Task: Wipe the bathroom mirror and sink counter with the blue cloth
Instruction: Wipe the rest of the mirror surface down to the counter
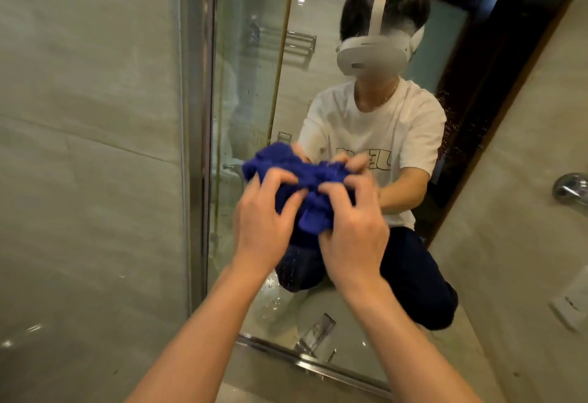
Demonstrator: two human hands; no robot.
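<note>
A bunched blue cloth (313, 208) is held up in front of the bathroom mirror (318, 90). My left hand (265, 214) grips its left side with curled fingers. My right hand (353, 227) grips its right and lower part. The cloth's reflection and my reflected hands show in the glass just behind it. Water droplets speckle the mirror near its lower left and right edge. Whether the cloth touches the glass cannot be told.
A metal frame (195, 148) borders the mirror on the left, with tiled wall (89, 148) beyond it. The mirror's bottom rail (318, 366) runs above the counter strip. A chrome fitting (571, 187) and a white wall plate (569, 307) sit on the right wall.
</note>
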